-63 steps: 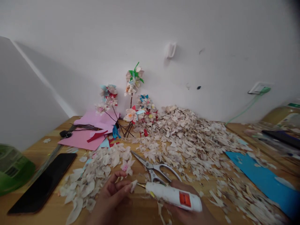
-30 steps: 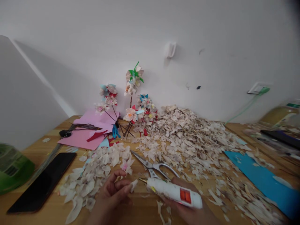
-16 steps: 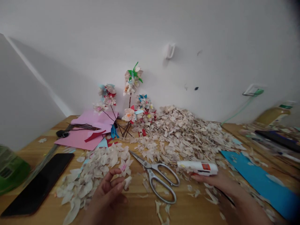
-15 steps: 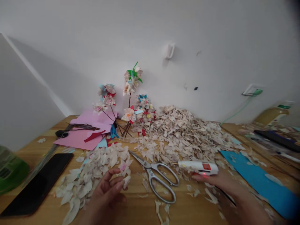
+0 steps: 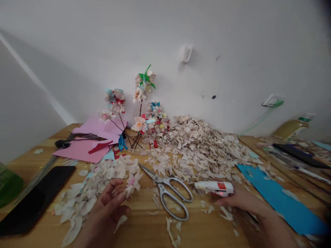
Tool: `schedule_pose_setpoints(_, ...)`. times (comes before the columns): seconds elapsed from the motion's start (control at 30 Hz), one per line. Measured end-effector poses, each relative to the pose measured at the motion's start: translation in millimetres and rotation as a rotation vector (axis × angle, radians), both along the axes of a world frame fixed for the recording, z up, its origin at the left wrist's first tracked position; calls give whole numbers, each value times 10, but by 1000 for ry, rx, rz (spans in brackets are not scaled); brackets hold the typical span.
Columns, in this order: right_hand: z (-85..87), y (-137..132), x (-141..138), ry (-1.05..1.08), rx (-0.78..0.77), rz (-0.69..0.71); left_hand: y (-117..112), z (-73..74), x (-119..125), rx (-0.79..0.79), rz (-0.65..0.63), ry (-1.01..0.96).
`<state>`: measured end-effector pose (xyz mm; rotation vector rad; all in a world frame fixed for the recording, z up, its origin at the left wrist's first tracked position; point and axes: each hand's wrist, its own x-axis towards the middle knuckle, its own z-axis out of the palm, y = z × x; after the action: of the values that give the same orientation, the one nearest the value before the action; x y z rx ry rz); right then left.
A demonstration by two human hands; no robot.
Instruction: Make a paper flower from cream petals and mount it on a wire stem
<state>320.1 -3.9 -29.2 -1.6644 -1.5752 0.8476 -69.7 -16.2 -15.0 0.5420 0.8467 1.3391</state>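
My left hand (image 5: 111, 199) is closed in a pinch on a small petal flower (image 5: 133, 182) with pale pointed petals and a pink centre, tilted toward me. A loose petal (image 5: 121, 223) shows just below that hand's fingers. On the right, my right hand (image 5: 227, 199) grips a white hot glue gun (image 5: 214, 187) with a red label and a lit red light; its front end points left. Silver scissors (image 5: 165, 193) lie on the wooden table between my hands, blades partly apart. Loose whitish petals (image 5: 95, 189) lie in a heap beside and behind my left hand.
A large heap of dried petals (image 5: 199, 141) lies against the wall. Finished flowers on twigs (image 5: 141, 124) lean at the back, beside pink paper (image 5: 85, 151). A black phone (image 5: 38, 196) and green container (image 5: 9, 186) sit left; blue paper (image 5: 281, 203) lies right.
The flower in my left hand now faces me more fully, and the petal at my fingertips is no longer there. The glue gun stays in my right hand. The whole view has shifted slightly.
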Motion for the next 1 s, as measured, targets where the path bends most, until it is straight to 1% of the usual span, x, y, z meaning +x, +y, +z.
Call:
schedule_pose_setpoints(0.1, 79, -16, 59, 11, -110, 105, -8, 23, -24, -10, 19, -10)
schedule_pose_setpoints(0.2, 172, -75, 167, 6, -143, 155, -5, 44, -36, -11, 25, -18)
schedule_pose_setpoints(0.27, 242, -126, 258, 6, -71, 137, 10, 51, -38, -7, 27, -25)
schedule_pose_setpoints(0.33, 329, -168, 290, 9, 50, 57, 31, 59, -41, -6, 39, -31)
schedule_pose_setpoints(0.37, 379, -181, 253, 8, 108, -2, 41, 65, -43, -5, 49, -33)
schedule_pose_setpoints(0.4, 430, -186, 169, 5, 132, -50, 49, 73, -46, -4, 55, -33)
schedule_pose_setpoints(0.43, 479, -183, 32, 5, 181, -118, 55, 84, -49, 0, 56, -36)
schedule_pose_setpoints(0.47, 520, -172, -156, 0, 195, -145, 58, 95, -52, 6, 57, -39)
schedule_pose_setpoints(0.5, 546, -153, -387, 1, 192, -139, 60, 107, -56, 11, 63, -43)
schedule_pose_setpoints(0.53, 554, -126, -648, 14, 237, -139, 60, 118, -59, 13, 71, -50)
schedule_pose_setpoints(0.57, 541, -92, -922, 28, 257, -74, 60, 126, -62, 11, 80, -57)
schedule_pose_setpoints(0.6, 506, -52, -1193, 21, 220, 50, 61, 132, -64, 8, 95, -63)
schedule_pose_setpoints(0.63, 450, -6, -1446, -10, 175, 144, 62, 136, -66, 5, 107, -69)
schedule_pose_setpoints(0.67, 380, 44, -1671, -75, 165, 191, 64, 138, -68, 2, 113, -73)
schedule_pose_setpoints(0.73, 219, 154, -2019, -117, 176, 215, 66, 141, -75, 9, 115, -81)
schedule_pose_setpoints(0.8, 74, 259, -2241, -140, 192, 219, 61, 148, -84, 17, 127, -86)
schedule_pose_setpoints(0.87, -25, 339, -2380, -162, 220, 206, 45, 161, -95, 22, 136, -95)
schedule_pose_setpoints(1.0, -96, 398, -2544, -156, 275, 185, 12, 195, -109, 18, 112, -107)
